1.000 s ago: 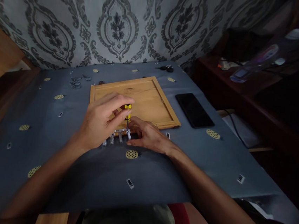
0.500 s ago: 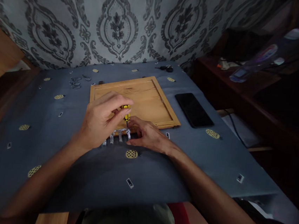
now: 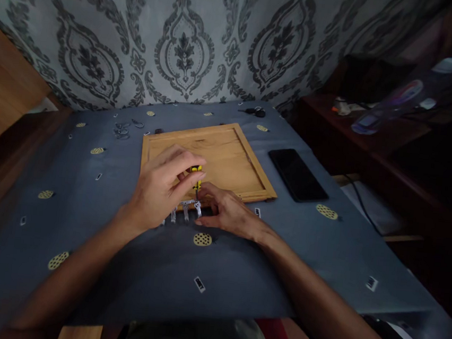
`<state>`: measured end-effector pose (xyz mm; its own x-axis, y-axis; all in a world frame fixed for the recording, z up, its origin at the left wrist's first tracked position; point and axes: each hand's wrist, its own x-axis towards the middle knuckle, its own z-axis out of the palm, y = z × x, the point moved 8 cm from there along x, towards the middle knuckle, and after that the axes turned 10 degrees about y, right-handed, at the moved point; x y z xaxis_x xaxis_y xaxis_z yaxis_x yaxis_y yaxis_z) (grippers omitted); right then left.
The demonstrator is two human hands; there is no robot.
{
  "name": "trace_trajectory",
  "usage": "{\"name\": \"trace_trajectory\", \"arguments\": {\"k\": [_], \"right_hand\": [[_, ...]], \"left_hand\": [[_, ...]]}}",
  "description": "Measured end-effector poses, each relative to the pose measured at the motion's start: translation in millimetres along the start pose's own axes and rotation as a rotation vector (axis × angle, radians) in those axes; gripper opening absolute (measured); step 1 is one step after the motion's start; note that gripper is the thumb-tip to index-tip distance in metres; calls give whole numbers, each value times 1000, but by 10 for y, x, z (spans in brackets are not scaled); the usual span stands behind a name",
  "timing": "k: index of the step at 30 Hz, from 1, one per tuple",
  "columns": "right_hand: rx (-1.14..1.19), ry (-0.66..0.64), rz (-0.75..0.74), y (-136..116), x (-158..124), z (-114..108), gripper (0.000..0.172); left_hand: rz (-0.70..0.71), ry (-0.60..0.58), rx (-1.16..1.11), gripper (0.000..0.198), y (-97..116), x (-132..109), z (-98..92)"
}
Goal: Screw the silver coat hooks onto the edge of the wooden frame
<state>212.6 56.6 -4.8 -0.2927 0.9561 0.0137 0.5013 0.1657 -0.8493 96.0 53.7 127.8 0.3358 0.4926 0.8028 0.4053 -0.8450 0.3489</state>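
Observation:
My left hand (image 3: 164,185) pinches the yellow-and-black handle of a small screwdriver (image 3: 197,177), which stands nearly upright. Its tip meets the top of a silver metal hook (image 3: 198,208) on the near edge of a framed wooden panel (image 3: 226,164). My right hand (image 3: 226,209) is curled about this same hook, index finger by the screwdriver's tip and thumb at the hook's lower end. Further hooks (image 3: 185,212) hang in a row to the left along that edge, some partly behind my left hand.
A black phone (image 3: 298,175) lies right of the panel on the blue patterned tablecloth (image 3: 127,282). Keys (image 3: 255,111) lie at the back. Loose small metal pieces (image 3: 121,130) are at the back left. A plastic bottle (image 3: 392,105) stands on a dark side table (image 3: 397,138).
The view has tilted and shifted slightly, so everything sits a little lower and further right. Both hands keep their places at the hook, with the screwdriver still upright on it.

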Motion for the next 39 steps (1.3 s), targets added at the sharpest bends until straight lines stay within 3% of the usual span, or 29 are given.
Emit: {"name": "trace_trajectory", "arguments": {"k": [7, 16, 29, 39], "right_hand": [[48, 12, -21, -3, 5, 4, 50], [46, 9, -10, 5, 7, 13, 52], [15, 10, -19, 11, 9, 15, 43], [36, 23, -49, 8, 13, -1, 42]], "left_hand": [[-4, -57, -6, 12, -11, 5, 6], [-1, 18, 12, 5, -2, -17, 12], [-9, -3, -6, 16, -41, -23, 0], [18, 18, 1, 6, 1, -13, 0]]}}
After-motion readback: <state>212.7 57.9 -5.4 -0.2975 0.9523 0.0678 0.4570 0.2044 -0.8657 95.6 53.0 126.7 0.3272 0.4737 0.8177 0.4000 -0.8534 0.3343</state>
